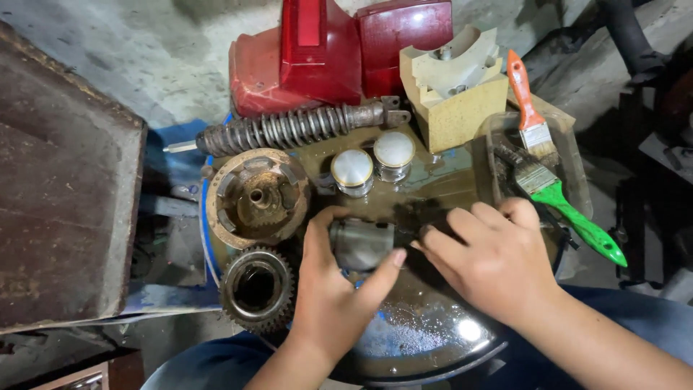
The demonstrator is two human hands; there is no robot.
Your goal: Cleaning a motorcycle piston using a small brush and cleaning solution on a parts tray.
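left hand (328, 289) grip clamped round grey metal cylinder (361, 244), right hand (491, 260) fingers spread, seemingly touching it

left hand (328, 289) gripping metal cylinder (361, 244) (oily)

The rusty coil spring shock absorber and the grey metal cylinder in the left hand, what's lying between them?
In the head view, two round silver pistons stand side by side on the oily drum top between them.
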